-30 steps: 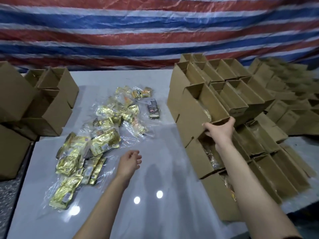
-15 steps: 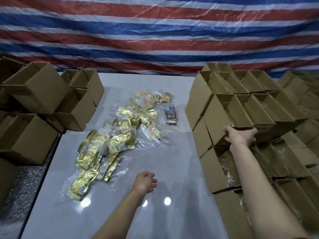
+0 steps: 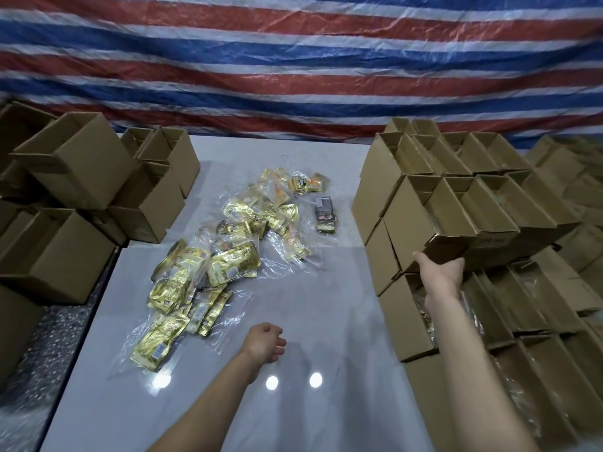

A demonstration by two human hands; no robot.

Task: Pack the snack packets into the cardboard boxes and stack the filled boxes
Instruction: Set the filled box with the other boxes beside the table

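Observation:
Gold snack packets (image 3: 228, 259) in clear wrap lie scattered over the middle of the grey table (image 3: 326, 321), with one dark packet (image 3: 324, 214) at the pile's far right. On the right rises a stack of open cardboard boxes (image 3: 489, 207). My right hand (image 3: 439, 272) grips the near bottom edge of one tilted box (image 3: 424, 223) on the stack's left side. My left hand (image 3: 264, 344) hovers over the table with its fingers curled in and nothing in it, just right of the nearest packets.
More cardboard boxes (image 3: 75, 171) are piled at the left, beyond the table's left edge. Lower boxes of the right stack (image 3: 421, 314) show packets inside. A red, white and blue striped tarp (image 3: 293, 60) hangs behind. Speckled floor (image 3: 49, 353) shows at the lower left.
The view has swung left, bringing more of the left boxes in. My left hand has drawn back from the packets and curled. My right hand stays on the tilted box.

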